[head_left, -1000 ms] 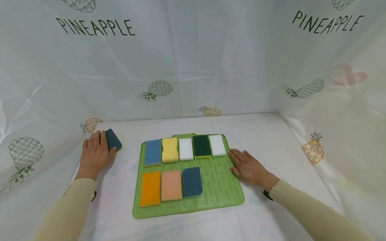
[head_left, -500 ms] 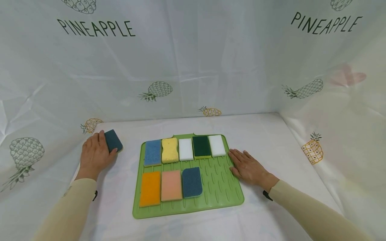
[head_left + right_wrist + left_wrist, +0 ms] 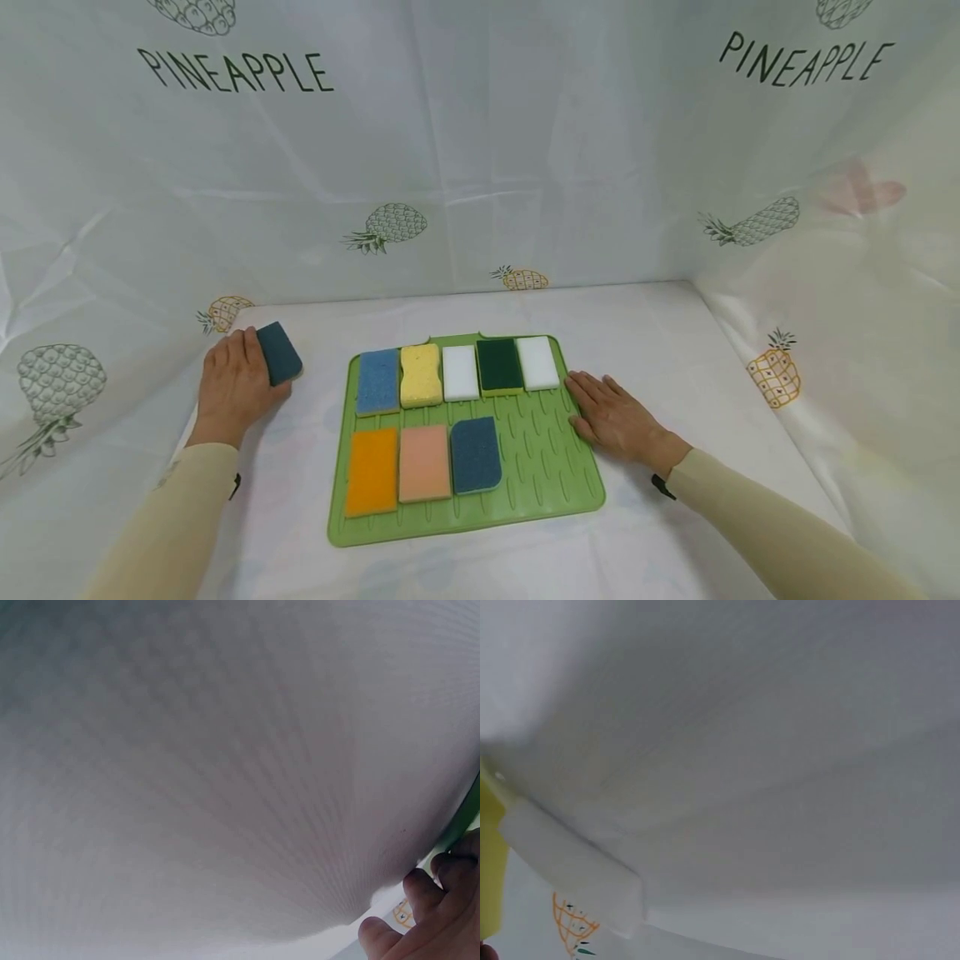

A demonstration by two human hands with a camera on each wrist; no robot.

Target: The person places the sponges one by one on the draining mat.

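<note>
My left hand (image 3: 234, 385) is at the far left of the table in the head view, gripping a dark blue scouring sponge (image 3: 280, 353). Its fingers are at the sponge's left edge and the thumb at its near end. At the left wrist view's edge shows a yellow sponge side (image 3: 490, 862), with a fingertip below it and a white block (image 3: 574, 862) beside it. My right hand (image 3: 618, 417) lies palm down, fingertips at the right edge of a green ridged mat (image 3: 547, 467). In the right wrist view its fingers (image 3: 424, 896) show beside the mat's green edge (image 3: 465, 814).
Along the mat's back row lie a blue sponge (image 3: 378, 382), a yellow one (image 3: 422, 375), white ones (image 3: 461, 372) (image 3: 537, 363) and a dark green one (image 3: 499, 367). In front are orange (image 3: 372, 472), pink (image 3: 424, 463) and navy sponges (image 3: 476, 454). Pineapple-print sheeting (image 3: 570, 167) surrounds the table.
My left hand and its sponge have shifted only slightly, and the thumb now sits a little lower against the sponge's near end. The right hand and the mat stay as they were.
</note>
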